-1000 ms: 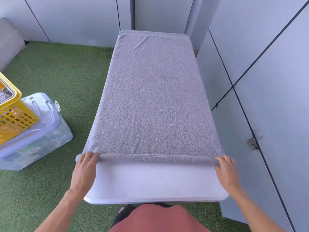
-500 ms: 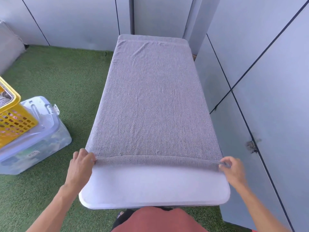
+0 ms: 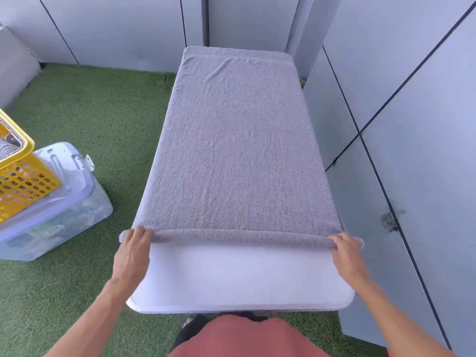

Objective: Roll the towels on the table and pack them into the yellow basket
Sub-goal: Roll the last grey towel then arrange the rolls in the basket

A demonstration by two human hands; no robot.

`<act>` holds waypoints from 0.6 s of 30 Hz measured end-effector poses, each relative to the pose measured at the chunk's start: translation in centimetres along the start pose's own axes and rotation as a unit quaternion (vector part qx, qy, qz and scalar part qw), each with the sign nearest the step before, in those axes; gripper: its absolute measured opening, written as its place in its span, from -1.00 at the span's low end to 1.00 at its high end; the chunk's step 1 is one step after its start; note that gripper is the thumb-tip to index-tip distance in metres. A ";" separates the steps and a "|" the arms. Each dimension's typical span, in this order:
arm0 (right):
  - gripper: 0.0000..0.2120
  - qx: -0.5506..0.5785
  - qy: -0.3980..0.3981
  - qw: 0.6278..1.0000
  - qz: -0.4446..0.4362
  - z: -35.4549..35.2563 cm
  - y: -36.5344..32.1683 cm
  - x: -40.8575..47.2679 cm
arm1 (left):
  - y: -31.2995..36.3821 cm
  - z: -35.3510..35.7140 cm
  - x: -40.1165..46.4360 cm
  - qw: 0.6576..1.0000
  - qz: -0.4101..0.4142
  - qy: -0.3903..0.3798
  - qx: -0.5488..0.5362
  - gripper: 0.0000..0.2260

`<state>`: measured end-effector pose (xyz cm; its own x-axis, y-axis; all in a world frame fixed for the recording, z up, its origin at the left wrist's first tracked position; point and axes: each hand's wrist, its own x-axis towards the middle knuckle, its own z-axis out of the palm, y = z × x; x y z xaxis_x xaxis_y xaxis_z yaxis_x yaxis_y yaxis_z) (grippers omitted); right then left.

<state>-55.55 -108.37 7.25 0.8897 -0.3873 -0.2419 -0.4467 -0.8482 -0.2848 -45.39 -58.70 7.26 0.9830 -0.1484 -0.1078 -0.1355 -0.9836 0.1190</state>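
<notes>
I see the grey towel spread flat along the white table, covering it from the far end at twelve o'clock down to a narrow roll at its near edge. That roll runs straight across the table from nine to three o'clock, only a turn or so thick, and the bare tabletop shows below it toward six.

My left hand sits on the roll's nine o'clock end, fingers laid fairly straight over the top of the cloth and pressing on it; the towel's corner sticks out past the table edge there. My right hand is on the three o'clock end, its fingers bent over the roll with the tips on top; I cannot tell whether the thumb is tucked beneath. The roll's end pokes out just beyond that hand.

The yellow basket is off at nine o'clock, well apart from the table, cut by the frame edge, standing on the lid of a clear plastic storage box. Something striped lies inside it. Green artificial turf covers the floor, and grey panel walls close in at twelve and three o'clock.
</notes>
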 end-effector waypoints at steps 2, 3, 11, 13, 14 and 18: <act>-0.66 -0.022 -0.018 0.999 -0.025 -0.4 0.8 -0.3 | -1.1 0.3 0.1 1.000 -0.006 -0.025 -0.002 -0.77; -0.65 -0.028 -0.033 0.998 -0.034 -0.6 1.2 -0.8 | -1.8 0.4 0.0 0.999 -0.004 -0.045 0.002 -0.77; -0.73 0.179 -0.125 0.973 0.080 -3.7 1.5 0.0 | -3.3 -1.6 2.1 0.976 -0.064 -0.143 -0.154 -0.85; -0.77 0.166 -0.025 0.983 0.080 -3.4 0.9 -0.1 | -2.9 -1.6 1.7 0.989 -0.052 -0.051 -0.125 -0.88; -0.78 0.111 0.030 0.992 0.052 -3.0 0.5 -0.5 | -2.6 -1.2 1.2 0.995 -0.032 -0.010 -0.093 -0.89; -0.73 -0.078 0.126 0.989 -0.029 0.4 0.6 -3.5 | -1.5 0.9 -2.2 0.997 0.042 0.050 -0.044 -0.75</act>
<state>-58.99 -107.37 7.57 0.9177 -0.3969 0.0153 -0.3911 -0.9096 -0.1400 -47.48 -56.96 6.41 0.9766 -0.2150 0.0049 -0.2112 -0.9548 0.2093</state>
